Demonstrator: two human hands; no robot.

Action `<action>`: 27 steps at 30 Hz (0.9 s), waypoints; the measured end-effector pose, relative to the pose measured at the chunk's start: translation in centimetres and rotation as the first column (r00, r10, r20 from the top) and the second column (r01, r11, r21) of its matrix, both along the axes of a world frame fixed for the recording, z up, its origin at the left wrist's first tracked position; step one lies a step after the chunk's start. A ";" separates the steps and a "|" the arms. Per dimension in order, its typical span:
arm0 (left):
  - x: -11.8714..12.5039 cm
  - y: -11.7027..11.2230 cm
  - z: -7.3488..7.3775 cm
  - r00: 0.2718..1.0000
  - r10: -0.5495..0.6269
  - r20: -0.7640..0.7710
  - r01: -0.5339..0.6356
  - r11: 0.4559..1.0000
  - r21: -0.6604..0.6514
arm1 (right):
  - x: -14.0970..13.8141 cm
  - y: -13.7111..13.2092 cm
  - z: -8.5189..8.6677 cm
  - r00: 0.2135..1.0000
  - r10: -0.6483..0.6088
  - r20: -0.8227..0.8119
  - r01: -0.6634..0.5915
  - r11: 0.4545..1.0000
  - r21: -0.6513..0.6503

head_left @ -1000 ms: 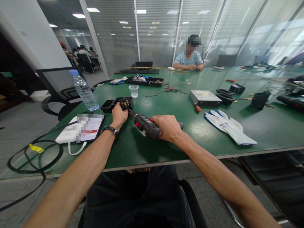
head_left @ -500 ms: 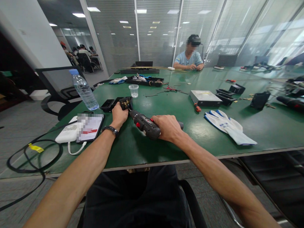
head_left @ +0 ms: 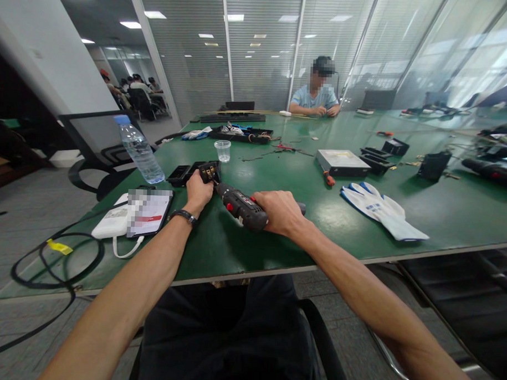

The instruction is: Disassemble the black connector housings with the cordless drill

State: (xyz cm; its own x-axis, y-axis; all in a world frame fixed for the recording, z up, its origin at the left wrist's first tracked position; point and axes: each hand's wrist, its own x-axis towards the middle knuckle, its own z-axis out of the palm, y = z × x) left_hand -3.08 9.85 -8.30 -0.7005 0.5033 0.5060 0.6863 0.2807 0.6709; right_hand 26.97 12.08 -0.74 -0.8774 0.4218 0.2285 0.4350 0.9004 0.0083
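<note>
The right grip (head_left: 280, 213) clasped a drill (head_left: 243, 207), its tip (head_left: 216, 183) indistinct beside a black block (head_left: 209, 171) half hidden in the clasping left grip (head_left: 200, 190), near left at the green desk (head_left: 284, 252), before a far glass wall (head_left: 261, 68).

A green table (head_left: 274, 174) carries a bottle (head_left: 141, 153); a cup (head_left: 223, 152); a glove (head_left: 375, 208).

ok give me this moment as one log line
left hand: holds black part | right hand: grips drill, pointed toward black part | nearby: clear cup, plastic bottle
</note>
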 end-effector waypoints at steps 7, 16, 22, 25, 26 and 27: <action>0.1 -0.1 0.1 1.000 -0.001 0.016 0.001 1.000 -0.004 | 0.1 0.0 0.1 1.000 0.007 -0.012 -0.007 1.000 0.006; 0.2 -0.2 0.2 0.999 -0.010 0.032 0.011 1.000 -0.020 | 0.1 0.0 0.1 1.000 -0.001 0.004 0.001 1.000 0.003; 0.2 -0.1 0.3 1.000 0.005 0.023 -0.005 1.000 -0.018 | 0.0 0.1 -0.1 1.000 -0.006 0.002 0.006 1.000 0.004; 0.3 -0.2 0.3 1.000 -0.005 0.030 0.005 1.000 -0.011 | 0.1 0.1 0.0 1.000 -0.004 -0.003 0.004 1.000 0.001; 0.3 -0.2 0.3 0.999 -0.008 0.032 0.008 1.000 -0.010 | 0.1 0.1 0.0 1.000 -0.001 -0.002 0.001 1.000 -0.001; 0.3 -0.2 0.3 0.999 -0.008 0.032 0.008 1.000 -0.009 | 0.1 0.1 0.1 1.000 0.001 0.000 -0.001 1.000 -0.005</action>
